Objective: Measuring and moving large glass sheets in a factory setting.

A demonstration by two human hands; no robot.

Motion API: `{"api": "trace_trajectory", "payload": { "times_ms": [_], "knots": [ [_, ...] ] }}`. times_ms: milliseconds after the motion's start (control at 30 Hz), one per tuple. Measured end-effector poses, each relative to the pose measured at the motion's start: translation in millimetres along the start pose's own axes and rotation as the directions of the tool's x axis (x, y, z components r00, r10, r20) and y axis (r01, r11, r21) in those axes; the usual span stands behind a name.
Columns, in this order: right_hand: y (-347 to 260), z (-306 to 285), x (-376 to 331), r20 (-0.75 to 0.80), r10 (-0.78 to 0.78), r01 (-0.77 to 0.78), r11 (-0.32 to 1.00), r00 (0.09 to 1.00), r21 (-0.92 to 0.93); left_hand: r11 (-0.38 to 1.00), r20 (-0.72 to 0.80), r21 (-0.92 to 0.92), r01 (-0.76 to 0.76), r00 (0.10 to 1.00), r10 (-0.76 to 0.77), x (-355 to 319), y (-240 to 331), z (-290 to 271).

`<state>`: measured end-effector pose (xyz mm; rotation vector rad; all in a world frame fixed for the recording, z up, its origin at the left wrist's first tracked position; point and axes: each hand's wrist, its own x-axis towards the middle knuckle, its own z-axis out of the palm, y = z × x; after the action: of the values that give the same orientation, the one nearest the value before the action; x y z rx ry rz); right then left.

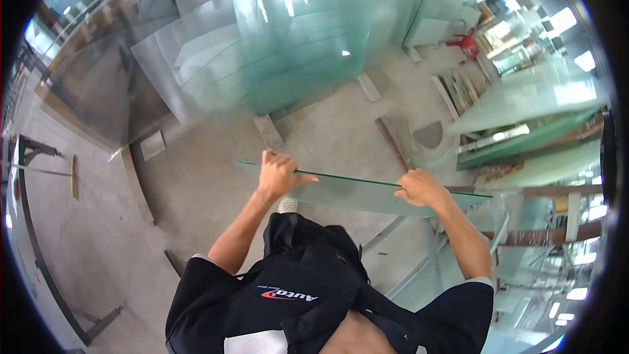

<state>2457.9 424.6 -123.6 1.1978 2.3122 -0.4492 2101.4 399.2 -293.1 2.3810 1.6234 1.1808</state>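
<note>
Item, one glass sheet (357, 195): clear with a green cast, flat-faced, its near edge to the worker's front a thin dark-green line; carried just off the middle of the view toward four o'clock, twelve being straight ahead of the worker. Handling, as I would judge it from the floor here: stiff, fairly heavy for its thinness, slick on the faces, brittle at the corners, and possibly sharp along the rim, the hands being bare. Best hold: both hands set well apart on the long upper edge, as they are. Left hand (278, 172), just off centre toward nine o'clock: closed over that edge, thumb stretched along it, a short end of glass running out beyond. Right hand (420, 190), between three and four: curled over the same edge, the sheet's other tip past it. Surroundings: at twelve, leaning glass panes (308, 46), translucent, pale to sea-green, overlapping; at ten, a brown-tinted panel (108, 72), smooth and glossy; at three, stacked green panes (531, 137), edges outward; nearer, also toward three, a dark half-round piece (428, 134), matt, flat on the concrete floor (203, 190), which is grey, scuffed and dusty; beside it, a narrow brown bar (391, 141), straight and rigid; at nine, a slim yellow strip (73, 177).
</note>
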Motion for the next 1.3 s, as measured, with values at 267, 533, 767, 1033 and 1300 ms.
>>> {"api": "trace_trajectory", "payload": {
  "times_ms": [267, 533, 767, 1033, 1300],
  "knots": [
    [231, -13, 90, 0.099, -0.037, 0.041, 0.998, 0.994, -0.046, 0.987, 0.308, -0.033, 0.156, 0.941, -0.138, 116, 35, 170],
    [445, 21, 237, -0.121, -0.246, 0.237, 0.968, 0.962, -0.078, 0.967, 0.489, 0.134, 0.218, 0.834, -0.256, 221, 25, 311],
    [552, 36, 399, -0.196, -0.33, 0.316, 0.944, 0.924, -0.099, 0.874, 0.415, 0.326, 0.36, 0.776, -0.475, 285, -16, 402],
    [589, 4, 556, -0.159, -0.419, 0.41, 0.908, 0.894, -0.09, 0.732, 0.321, 0.38, 0.566, 0.661, -0.678, 340, -103, 460],
    [598, 3, 659, -0.054, -0.536, 0.523, 0.838, 0.842, -0.158, 0.631, 0.272, 0.457, 0.627, 0.577, -0.77, 354, -160, 502]
  ]
}}
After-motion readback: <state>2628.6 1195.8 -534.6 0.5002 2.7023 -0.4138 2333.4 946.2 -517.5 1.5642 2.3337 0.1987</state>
